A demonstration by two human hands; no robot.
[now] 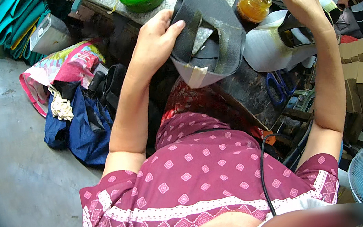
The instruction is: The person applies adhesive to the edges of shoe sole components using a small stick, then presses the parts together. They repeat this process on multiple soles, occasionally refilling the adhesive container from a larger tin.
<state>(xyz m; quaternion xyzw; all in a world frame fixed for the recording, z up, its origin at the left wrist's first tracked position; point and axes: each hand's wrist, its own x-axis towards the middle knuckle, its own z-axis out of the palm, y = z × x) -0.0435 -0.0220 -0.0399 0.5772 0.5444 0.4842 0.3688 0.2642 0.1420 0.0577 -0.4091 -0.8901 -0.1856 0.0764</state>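
1. We judge the work to be under way: yellowish smears mark the dark piece point(232, 36) around its central opening, while the pale band at its near end looks mostly bare.
2. What is left we can only infer: the bare-looking stretches may want the same coating. The white form point(260, 51), below the right fingertips, lies apart from the piece's lower part and is in neither hand.
3. We find the piece just right of the left fingers, raised before the body. Its long axis runs roughly away from the wearer; the pale, pointed end faces the wearer, the broad rounded end the far side.
4. The left hand point(156, 40) closes on the piece's left edge, thumb on the upper face, the other fingers largely hidden.
5. The right hand point(295, 1) fans its fingers widely, a tip at the mouth of the amber jar point(253, 8); whether it pinches anything we cannot tell.
6. Beyond the left fingers we note a green tub point(142, 1); well below the right fingers, blue scissors point(275, 89).
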